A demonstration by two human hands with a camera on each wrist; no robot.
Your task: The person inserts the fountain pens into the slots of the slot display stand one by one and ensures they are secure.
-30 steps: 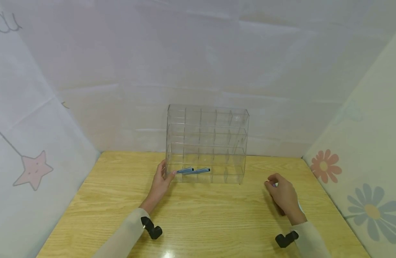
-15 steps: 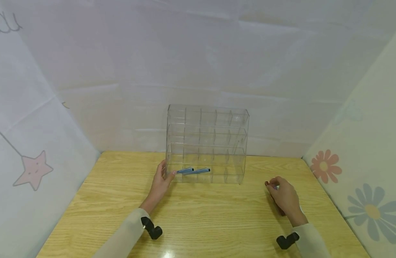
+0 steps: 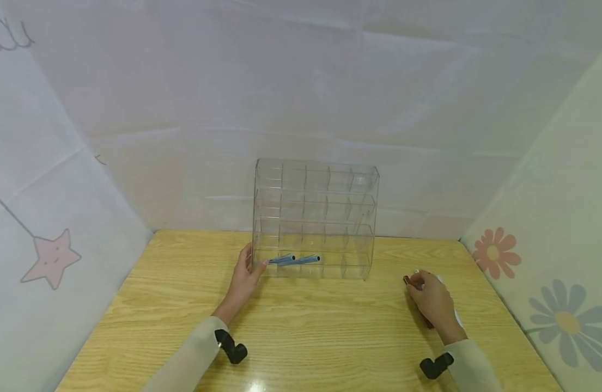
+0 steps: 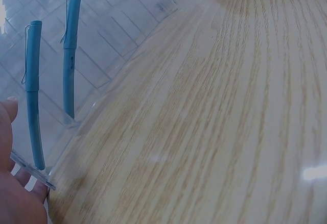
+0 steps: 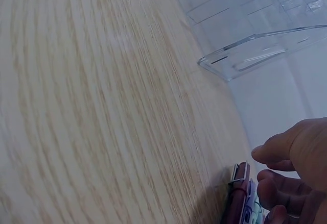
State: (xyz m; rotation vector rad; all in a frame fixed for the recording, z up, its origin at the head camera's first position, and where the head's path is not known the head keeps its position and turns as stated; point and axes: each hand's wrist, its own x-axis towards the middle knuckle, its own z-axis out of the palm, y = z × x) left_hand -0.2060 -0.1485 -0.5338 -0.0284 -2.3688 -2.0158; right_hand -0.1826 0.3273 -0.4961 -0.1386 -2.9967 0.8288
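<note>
A clear acrylic pen rack [image 3: 310, 218] with tiered compartments stands upright toward the back of the table. My left hand [image 3: 244, 277] grips its lower left side, thumb in front and fingers behind. Two blue pens sit in the bottom row: one [image 4: 32, 91] beside my left thumb, the other [image 4: 70, 50] one slot over. On the right, my right hand [image 3: 432, 299] hovers over a small group of pens, its thumb and fingers loosely bent with a gap between them. A dark red pen [image 5: 237, 196] lies beside the fingertips, next to purple and pale pens [image 5: 251, 203] partly hidden by the hand.
The wood-grain table [image 3: 310, 337] stretches between the two hands. White cloth walls [image 3: 301, 81] with printed flowers and a star enclose it at the back and sides. A black camera mount sits on each sleeve.
My right hand has shifted slightly toward me, its fingers uncovering the dark red pen's end and a white tip beyond them. The left hand, rack and blue pens have stayed still.
</note>
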